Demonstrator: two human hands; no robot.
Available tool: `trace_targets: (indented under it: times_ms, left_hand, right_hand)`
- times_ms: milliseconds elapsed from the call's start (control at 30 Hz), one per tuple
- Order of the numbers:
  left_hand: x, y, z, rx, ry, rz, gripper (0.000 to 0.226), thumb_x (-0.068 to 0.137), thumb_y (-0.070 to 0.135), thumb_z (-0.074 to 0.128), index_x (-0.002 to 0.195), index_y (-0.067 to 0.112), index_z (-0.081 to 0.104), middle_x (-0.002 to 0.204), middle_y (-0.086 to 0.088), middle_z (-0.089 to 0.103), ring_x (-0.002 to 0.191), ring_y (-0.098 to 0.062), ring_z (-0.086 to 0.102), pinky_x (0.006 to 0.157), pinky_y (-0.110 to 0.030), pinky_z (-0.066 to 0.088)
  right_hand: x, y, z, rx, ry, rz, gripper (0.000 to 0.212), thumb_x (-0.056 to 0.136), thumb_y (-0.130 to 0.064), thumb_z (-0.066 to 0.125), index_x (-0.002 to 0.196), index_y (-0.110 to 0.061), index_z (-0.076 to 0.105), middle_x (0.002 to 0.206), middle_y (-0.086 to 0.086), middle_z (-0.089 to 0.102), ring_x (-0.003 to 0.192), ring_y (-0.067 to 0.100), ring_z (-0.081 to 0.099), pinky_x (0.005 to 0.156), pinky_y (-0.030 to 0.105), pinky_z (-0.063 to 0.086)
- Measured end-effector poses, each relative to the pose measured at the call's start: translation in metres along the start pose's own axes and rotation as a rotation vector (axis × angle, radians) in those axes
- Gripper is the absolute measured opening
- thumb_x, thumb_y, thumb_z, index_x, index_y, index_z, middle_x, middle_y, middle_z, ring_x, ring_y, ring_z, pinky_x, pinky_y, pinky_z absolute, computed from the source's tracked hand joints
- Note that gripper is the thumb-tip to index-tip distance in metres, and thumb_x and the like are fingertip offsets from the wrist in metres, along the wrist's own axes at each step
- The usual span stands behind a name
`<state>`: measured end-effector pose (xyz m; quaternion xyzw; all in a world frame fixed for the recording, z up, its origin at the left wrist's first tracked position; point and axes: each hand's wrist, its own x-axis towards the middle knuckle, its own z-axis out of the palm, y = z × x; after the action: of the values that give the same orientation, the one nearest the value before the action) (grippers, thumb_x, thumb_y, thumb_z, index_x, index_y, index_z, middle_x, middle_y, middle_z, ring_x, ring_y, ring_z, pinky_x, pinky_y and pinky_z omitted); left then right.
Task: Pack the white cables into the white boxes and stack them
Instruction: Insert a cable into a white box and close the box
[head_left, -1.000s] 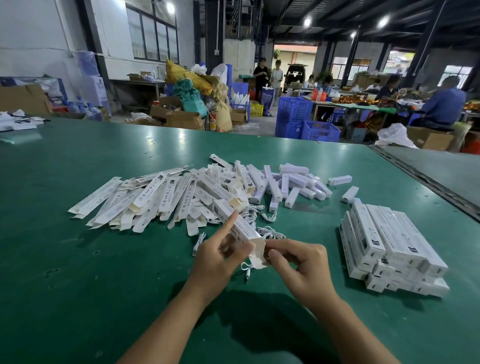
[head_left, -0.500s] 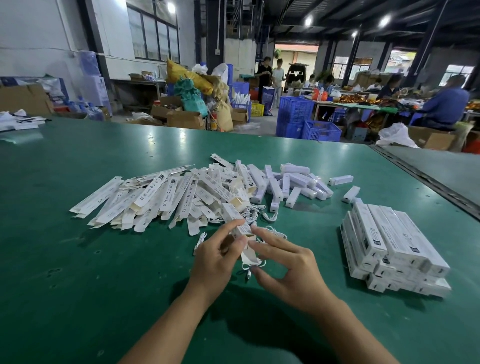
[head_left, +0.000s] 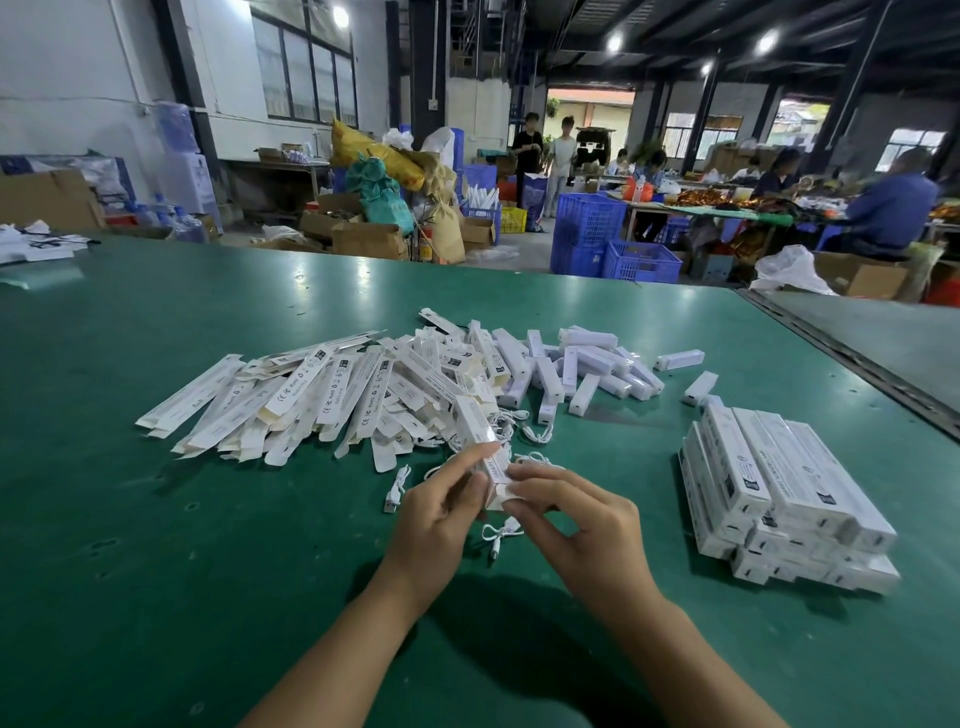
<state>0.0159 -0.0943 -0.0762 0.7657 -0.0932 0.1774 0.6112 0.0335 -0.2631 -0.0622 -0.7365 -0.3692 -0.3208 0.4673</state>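
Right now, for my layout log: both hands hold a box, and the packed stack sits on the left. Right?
No: the head view shows the stack on the right. The left hand and right hand do hold a box.

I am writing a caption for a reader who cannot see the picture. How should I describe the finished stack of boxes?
On the green table, go to the right side, near the dark groove. The stack lies there. Unlike the loose heap in the middle, its long white boxes are closed and laid in layers.
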Motion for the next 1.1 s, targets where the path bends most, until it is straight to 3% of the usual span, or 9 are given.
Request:
trace_targets:
  times_ms: [133, 267, 367, 533, 633, 767, 933, 1000, 1100]
  left_hand:
    - [-0.001, 0.002, 0.000, -0.004, 0.028, 0.028, 0.027, 0.093, 0.052, 0.051, 0.118, 0.052, 0.062, 0.067, 0.022, 0.058, 0.063, 0.003, 0.050, 0.062, -0.011, 0.039]
    - [-0.002, 0.000, -0.002, 0.024, 0.002, 0.033, 0.030, 0.087, 0.063, 0.048, 0.115, 0.065, 0.058, 0.069, 0.006, 0.061, 0.066, -0.007, 0.053, 0.066, -0.023, 0.047]
    - [-0.002, -0.002, -0.002, 0.056, -0.029, 0.031, 0.029, 0.087, 0.063, 0.047, 0.114, 0.070, 0.055, 0.084, -0.006, 0.067, 0.076, -0.014, 0.055, 0.074, -0.026, 0.049]
    - [-0.001, -0.003, -0.001, 0.081, -0.050, 0.037, 0.040, 0.079, 0.082, 0.046, 0.115, 0.068, 0.057, 0.089, 0.010, 0.071, 0.085, -0.006, 0.065, 0.083, -0.025, 0.052]
    - [-0.001, 0.001, -0.002, 0.077, -0.039, 0.050, 0.048, 0.075, 0.088, 0.046, 0.114, 0.064, 0.059, 0.082, 0.013, 0.070, 0.079, -0.002, 0.065, 0.073, -0.022, 0.053]
    - [-0.003, 0.006, -0.003, 0.057, -0.042, 0.056, 0.046, 0.075, 0.084, 0.051, 0.113, 0.059, 0.062, 0.076, 0.024, 0.067, 0.075, 0.005, 0.063, 0.068, -0.009, 0.044]
    - [-0.001, 0.005, 0.001, 0.111, 0.029, 0.032, 0.031, 0.079, 0.068, 0.055, 0.103, 0.052, 0.066, 0.061, 0.022, 0.061, 0.056, 0.004, 0.054, 0.055, -0.009, 0.038]
    - [-0.001, 0.006, 0.001, 0.119, 0.032, 0.015, 0.031, 0.080, 0.069, 0.053, 0.108, 0.060, 0.063, 0.067, 0.028, 0.063, 0.065, 0.008, 0.059, 0.059, -0.007, 0.041]
    - [-0.003, 0.008, 0.003, 0.069, -0.031, 0.031, 0.050, 0.084, 0.080, 0.041, 0.128, 0.059, 0.051, 0.104, 0.043, 0.064, 0.107, 0.015, 0.060, 0.086, -0.005, 0.043]
  right_hand:
    - [-0.001, 0.002, 0.000, 0.002, -0.010, -0.019, 0.008, 0.079, -0.002, 0.077, 0.088, -0.003, 0.076, 0.103, 0.003, 0.074, 0.094, 0.005, 0.070, 0.080, 0.023, 0.057]
    - [0.000, 0.002, -0.001, 0.002, -0.017, 0.001, 0.008, 0.080, -0.003, 0.077, 0.087, -0.004, 0.076, 0.101, 0.001, 0.074, 0.093, 0.005, 0.070, 0.081, 0.027, 0.058]
    - [-0.001, 0.000, -0.001, 0.021, -0.020, 0.070, 0.007, 0.080, -0.005, 0.079, 0.085, -0.008, 0.075, 0.095, -0.002, 0.074, 0.083, 0.006, 0.070, 0.072, 0.026, 0.058]
    - [0.000, -0.004, 0.001, 0.162, 0.007, 0.356, 0.020, 0.078, -0.015, 0.082, 0.090, -0.026, 0.070, 0.082, -0.010, 0.073, 0.071, 0.012, 0.070, 0.067, 0.021, 0.056]
    - [0.000, -0.005, 0.003, 0.200, -0.007, 0.396, 0.022, 0.078, -0.011, 0.082, 0.090, -0.024, 0.069, 0.083, -0.012, 0.073, 0.072, 0.010, 0.071, 0.066, 0.018, 0.054]
    - [0.001, -0.008, 0.003, 0.230, -0.005, 0.426, 0.020, 0.078, -0.010, 0.082, 0.090, -0.022, 0.070, 0.080, -0.012, 0.072, 0.071, 0.008, 0.070, 0.065, 0.016, 0.053]
    - [0.000, -0.009, 0.005, 0.126, -0.021, 0.370, 0.013, 0.082, -0.009, 0.078, 0.091, -0.013, 0.070, 0.088, -0.009, 0.069, 0.079, 0.012, 0.068, 0.071, 0.025, 0.057]
    - [0.000, -0.010, 0.007, 0.105, -0.056, 0.306, 0.013, 0.084, -0.009, 0.075, 0.096, -0.011, 0.070, 0.104, -0.006, 0.064, 0.092, 0.012, 0.067, 0.076, 0.026, 0.058]
    - [0.001, -0.010, 0.007, 0.029, -0.074, 0.323, 0.023, 0.081, -0.026, 0.080, 0.097, -0.013, 0.069, 0.098, -0.010, 0.065, 0.088, 0.010, 0.067, 0.077, 0.027, 0.058]
